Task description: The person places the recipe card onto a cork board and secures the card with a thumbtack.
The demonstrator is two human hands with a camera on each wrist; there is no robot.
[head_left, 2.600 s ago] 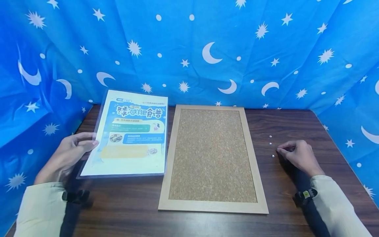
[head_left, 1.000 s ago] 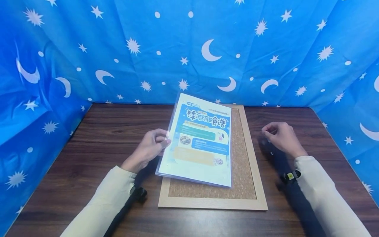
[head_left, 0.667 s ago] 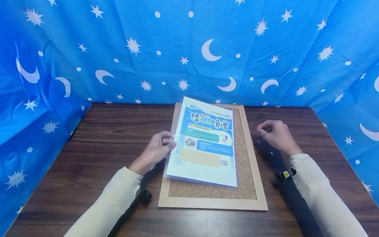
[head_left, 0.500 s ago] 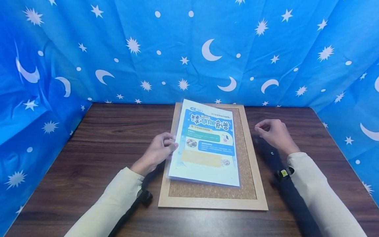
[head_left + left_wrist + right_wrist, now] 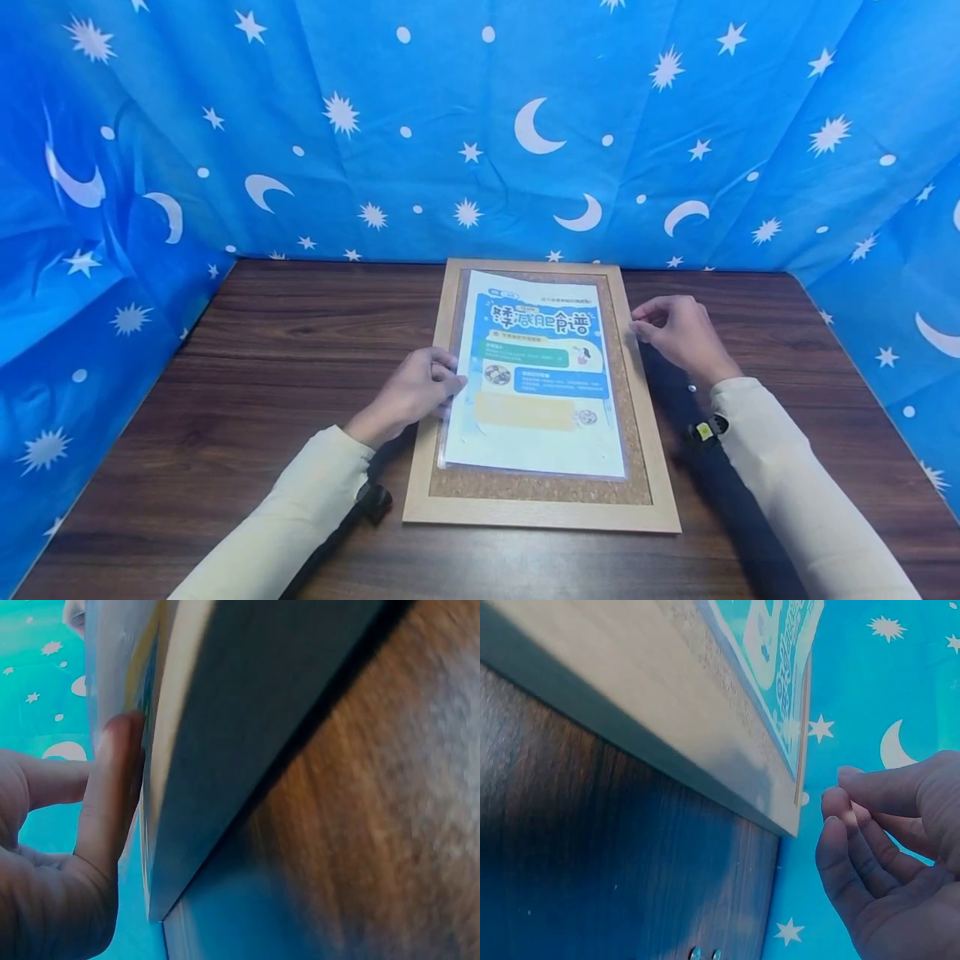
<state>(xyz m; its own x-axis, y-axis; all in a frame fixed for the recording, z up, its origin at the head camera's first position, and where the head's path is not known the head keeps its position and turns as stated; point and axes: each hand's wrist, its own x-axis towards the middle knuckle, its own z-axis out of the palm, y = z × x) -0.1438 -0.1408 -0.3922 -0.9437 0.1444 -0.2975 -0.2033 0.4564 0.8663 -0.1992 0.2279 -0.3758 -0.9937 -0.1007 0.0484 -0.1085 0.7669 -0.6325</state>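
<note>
The poster [image 5: 536,371] points away lengthwise (top far), left hand [image 5: 412,390] pinching it; can't tell whether right hand [image 5: 682,332] grips.

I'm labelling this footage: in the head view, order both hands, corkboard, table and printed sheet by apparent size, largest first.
Table
Corkboard
Printed sheet
Left hand and right hand: too alike to rank

At the left hand [image 5: 408,396], a glossy plastic-covered white-and-blue paper sheet [image 5: 536,452] over a rough brown rectangular cork panel [image 5: 540,490], smooth pale-wood frame [image 5: 540,513]; below the hand, a satiny dark-brown wood-grain bench [image 5: 240,375].
</note>
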